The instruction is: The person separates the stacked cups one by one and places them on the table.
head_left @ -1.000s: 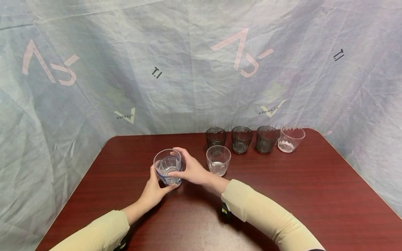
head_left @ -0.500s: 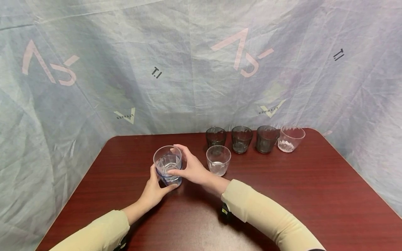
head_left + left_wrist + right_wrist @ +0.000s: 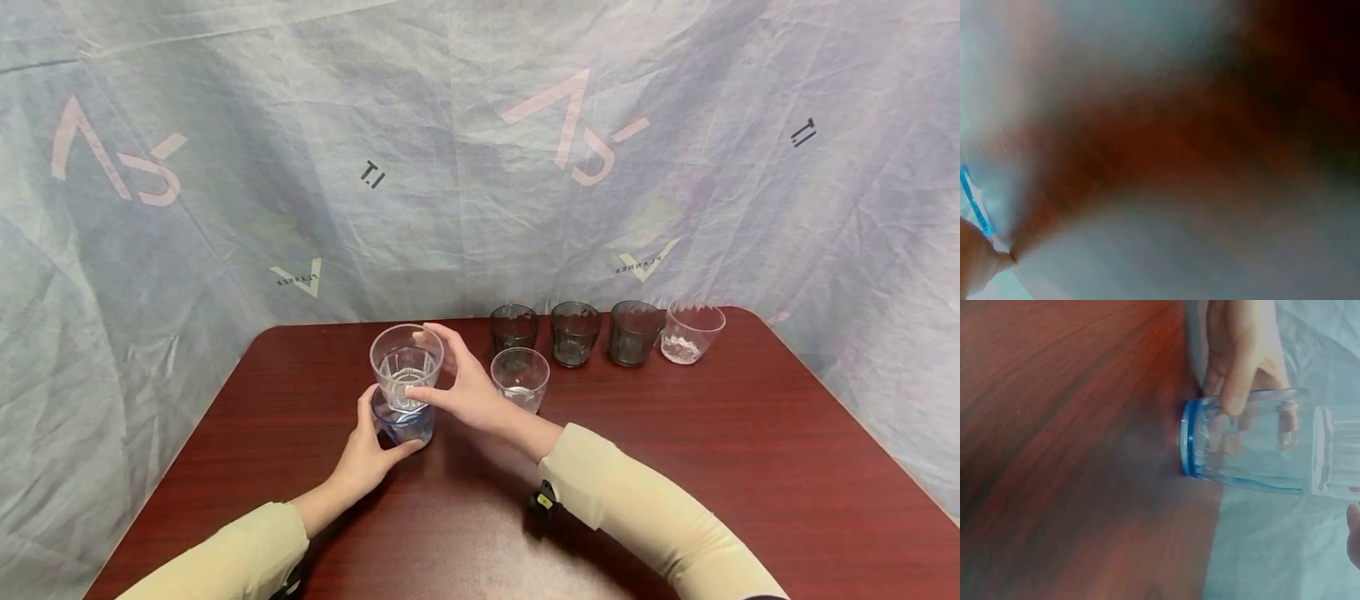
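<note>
A blue-tinted glass (image 3: 415, 431) stands upright on the dark red table (image 3: 480, 517), left of the middle. My left hand (image 3: 365, 454) grips its side, the thumb on the near face. Over it, my right hand (image 3: 471, 390) holds a clear glass (image 3: 393, 354) upright, thumb in front and fingers behind. In the right wrist view, the base of the clear glass comes right at the rim of the blue one, the two in line. Only a fingertip (image 3: 988, 262) and a bit of blue rim show at the edge of the blurred left wrist view.
Just right of my right hand stands another clear glass (image 3: 522, 379). Behind it, along the far edge, are three dark grey glasses (image 3: 576, 337) in a row, ending with a clear glass (image 3: 690, 335). A grey printed cloth (image 3: 450, 208) hangs behind the table.
The clear glass, nested inside the blue one before, has been lifted up and out by my right hand. My left hand keeps the blue glass in place.
</note>
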Demonstrator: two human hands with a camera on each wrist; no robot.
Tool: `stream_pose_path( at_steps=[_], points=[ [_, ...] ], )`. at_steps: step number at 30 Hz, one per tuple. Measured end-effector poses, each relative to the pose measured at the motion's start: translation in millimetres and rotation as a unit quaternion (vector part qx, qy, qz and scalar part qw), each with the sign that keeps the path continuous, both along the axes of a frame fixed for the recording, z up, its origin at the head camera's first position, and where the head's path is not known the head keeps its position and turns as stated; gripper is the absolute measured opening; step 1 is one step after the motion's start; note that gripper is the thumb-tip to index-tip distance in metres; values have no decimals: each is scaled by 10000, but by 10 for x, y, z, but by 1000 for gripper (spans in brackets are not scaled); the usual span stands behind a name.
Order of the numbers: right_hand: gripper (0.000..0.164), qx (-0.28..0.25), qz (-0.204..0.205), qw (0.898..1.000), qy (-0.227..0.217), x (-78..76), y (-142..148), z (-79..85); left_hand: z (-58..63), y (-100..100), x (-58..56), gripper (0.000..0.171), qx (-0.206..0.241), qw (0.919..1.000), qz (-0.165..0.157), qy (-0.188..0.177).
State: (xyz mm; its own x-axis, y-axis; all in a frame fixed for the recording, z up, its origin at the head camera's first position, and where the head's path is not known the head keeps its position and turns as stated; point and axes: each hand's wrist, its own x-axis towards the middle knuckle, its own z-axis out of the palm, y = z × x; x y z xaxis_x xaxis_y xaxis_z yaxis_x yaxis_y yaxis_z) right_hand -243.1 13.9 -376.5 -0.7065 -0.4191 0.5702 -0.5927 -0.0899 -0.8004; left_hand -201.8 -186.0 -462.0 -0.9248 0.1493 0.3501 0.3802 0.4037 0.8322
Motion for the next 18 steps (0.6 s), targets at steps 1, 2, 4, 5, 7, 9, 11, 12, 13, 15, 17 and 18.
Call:
stream_pose_path(
  at_steps=[1, 2, 4, 5, 7, 9, 11, 12, 13, 15, 17, 18],
  points=[
    [82, -5, -17, 10000, 17, 8, 19, 26, -1, 3, -1, 104, 22, 10000, -2, 51],
    [82, -21, -16, 10000, 46, 13, 41, 47, -5, 5, -4, 104, 61, 9999, -20, 105],
    [83, -32, -19, 9999, 120, 24, 91, 86, -12, 6, -8, 103, 127, 9997, -49, 184],
    [83, -33, -23, 9999, 140, 30, 119, 104, -16, 5, -10, 102, 135, 9997, -49, 211],
    [84, -60, 0, 9998, 171, 41, 183, 139, -25, 5, -13, 102, 167, 9995, -63, 244],
    [85, -104, 61, 9997, 208, 52, 251, 172, -31, 5, -13, 101, 187, 9995, -69, 225],
    [85, -143, 88, 9996, 217, 62, 324, 204, -34, 4, -13, 101, 192, 9996, -69, 206],
    [85, -167, 103, 9996, 226, 66, 360, 220, -34, 4, -12, 101, 194, 9996, -64, 197],
    [85, -186, 114, 9995, 232, 70, 397, 236, -30, 4, -11, 101, 187, 9996, -56, 180],
    [85, -224, 94, 9994, 251, 75, 475, 260, -23, 2, -7, 101, 150, 9997, -19, 166],
    [86, -242, 24, 9993, 286, 81, 563, 286, -19, 0, -3, 101, 83, 9999, 28, 137],
    [86, -255, -1, 9992, 301, 82, 611, 297, -17, 0, -2, 102, 49, 9999, 52, 116]
  ],
)
